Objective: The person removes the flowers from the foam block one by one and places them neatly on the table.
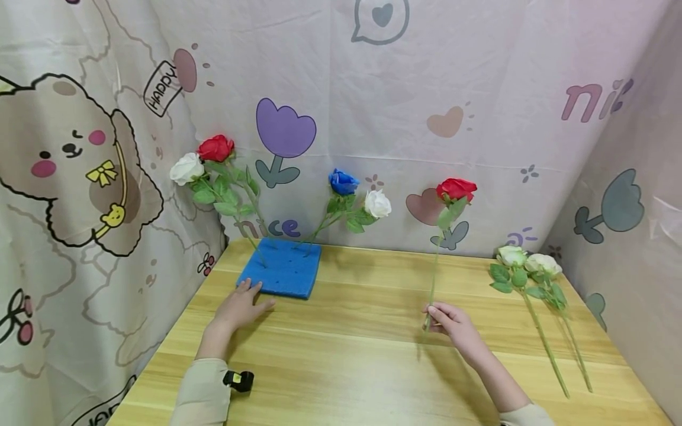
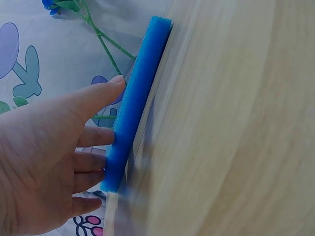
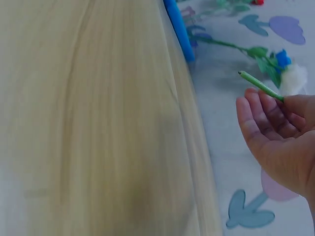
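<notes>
My right hand (image 1: 453, 324) pinches the lower stem of a red artificial rose (image 1: 456, 189), which stands upright above the table. The right wrist view shows the cut green stem end (image 3: 258, 84) poking out past the fingers. My left hand (image 1: 241, 307) touches the near left edge of a blue foam block (image 1: 290, 278), its fingers extended. In the left wrist view the fingertips meet the side of the foam block (image 2: 135, 105). Stuck in the block are another red rose (image 1: 215, 148), a blue rose (image 1: 343, 181), and two white roses, one at left (image 1: 187, 169) and one at right (image 1: 378, 204).
Two more white roses, one nearer (image 1: 511, 255) and one farther right (image 1: 543, 264), lie on the right of the wooden table (image 1: 351, 355). A printed curtain (image 1: 373, 89) hangs behind and at both sides. Small holes show in the foam's top.
</notes>
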{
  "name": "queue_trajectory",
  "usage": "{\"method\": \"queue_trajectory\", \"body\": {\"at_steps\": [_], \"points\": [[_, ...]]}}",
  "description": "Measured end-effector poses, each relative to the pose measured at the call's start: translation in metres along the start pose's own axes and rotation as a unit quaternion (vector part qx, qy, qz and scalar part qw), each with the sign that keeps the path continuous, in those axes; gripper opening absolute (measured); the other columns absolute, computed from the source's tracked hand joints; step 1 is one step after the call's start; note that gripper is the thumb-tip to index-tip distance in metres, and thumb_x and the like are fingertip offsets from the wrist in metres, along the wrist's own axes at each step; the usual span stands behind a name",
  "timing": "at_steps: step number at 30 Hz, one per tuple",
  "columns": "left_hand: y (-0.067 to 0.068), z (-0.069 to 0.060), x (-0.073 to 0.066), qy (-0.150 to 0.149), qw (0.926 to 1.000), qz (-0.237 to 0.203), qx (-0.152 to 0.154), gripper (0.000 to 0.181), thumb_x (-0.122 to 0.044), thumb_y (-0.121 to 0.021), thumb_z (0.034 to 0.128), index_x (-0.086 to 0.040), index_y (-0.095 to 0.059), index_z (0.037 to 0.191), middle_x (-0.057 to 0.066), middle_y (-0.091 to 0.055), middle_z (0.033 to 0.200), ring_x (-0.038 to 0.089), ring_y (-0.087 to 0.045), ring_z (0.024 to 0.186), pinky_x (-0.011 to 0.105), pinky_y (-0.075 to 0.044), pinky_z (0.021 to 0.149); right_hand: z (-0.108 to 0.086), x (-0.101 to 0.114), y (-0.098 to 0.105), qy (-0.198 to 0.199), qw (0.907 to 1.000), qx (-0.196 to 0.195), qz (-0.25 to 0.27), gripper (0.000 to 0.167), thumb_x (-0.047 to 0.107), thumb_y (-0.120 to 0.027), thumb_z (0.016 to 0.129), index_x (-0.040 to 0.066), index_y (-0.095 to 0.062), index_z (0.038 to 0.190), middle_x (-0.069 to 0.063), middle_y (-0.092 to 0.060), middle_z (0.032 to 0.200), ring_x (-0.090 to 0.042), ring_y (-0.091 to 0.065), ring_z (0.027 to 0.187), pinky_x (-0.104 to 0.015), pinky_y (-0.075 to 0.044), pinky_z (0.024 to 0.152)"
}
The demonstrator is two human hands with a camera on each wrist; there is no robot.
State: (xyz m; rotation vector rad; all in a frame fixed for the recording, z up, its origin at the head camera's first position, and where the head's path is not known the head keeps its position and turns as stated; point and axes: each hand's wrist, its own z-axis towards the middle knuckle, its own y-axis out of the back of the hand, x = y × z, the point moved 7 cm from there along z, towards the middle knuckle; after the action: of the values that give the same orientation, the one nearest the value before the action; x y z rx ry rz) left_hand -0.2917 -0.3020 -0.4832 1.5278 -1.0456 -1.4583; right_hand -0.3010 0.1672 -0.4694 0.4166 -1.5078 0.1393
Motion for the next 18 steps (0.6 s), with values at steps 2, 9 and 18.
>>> {"method": "queue_trajectory", "body": {"at_steps": [2, 9, 18], "points": [[0.0, 0.0, 0.0, 0.0, 1.0, 0.001, -0.001, 0.078, -0.055, -0.052, 0.0955, -0.001, -0.036, 0.15, 0.034, -0.02, 0.155, 0.052, -0.018, 0.144, 0.065, -0.024, 0.114, -0.005, -0.002, 0.008, -0.01, 0.9999, 0.002, -0.004, 0.042, 0.023, -0.047, 0.104, -0.016, -0.056, 0.114, 0.003, -0.067, 0.087, -0.01, -0.068, 0.083, -0.025, -0.059, 0.078], [0.001, 0.0, 0.0, -0.001, 1.0, 0.003, 0.0, 0.079, -0.056, -0.051, 0.0954, 0.0, -0.036, 0.149, 0.035, -0.02, 0.155, 0.052, -0.018, 0.144, 0.065, -0.025, 0.114, -0.024, -0.013, 0.033, -0.048, 0.9985, 0.013, -0.021, 0.043, 0.027, -0.047, 0.104, -0.013, -0.058, 0.115, 0.002, -0.064, 0.086, -0.006, -0.063, 0.081, -0.028, -0.059, 0.079], [0.001, -0.003, -0.002, -0.005, 1.0, -0.002, 0.001, 0.078, -0.054, -0.053, 0.0955, 0.0, -0.036, 0.149, 0.035, -0.019, 0.155, 0.052, -0.018, 0.144, 0.066, -0.024, 0.114, -0.041, -0.028, 0.058, -0.098, 0.9948, 0.014, -0.021, 0.042, 0.03, -0.047, 0.104, -0.008, -0.06, 0.116, 0.004, -0.059, 0.085, -0.006, -0.06, 0.081, -0.027, -0.058, 0.077]]}}
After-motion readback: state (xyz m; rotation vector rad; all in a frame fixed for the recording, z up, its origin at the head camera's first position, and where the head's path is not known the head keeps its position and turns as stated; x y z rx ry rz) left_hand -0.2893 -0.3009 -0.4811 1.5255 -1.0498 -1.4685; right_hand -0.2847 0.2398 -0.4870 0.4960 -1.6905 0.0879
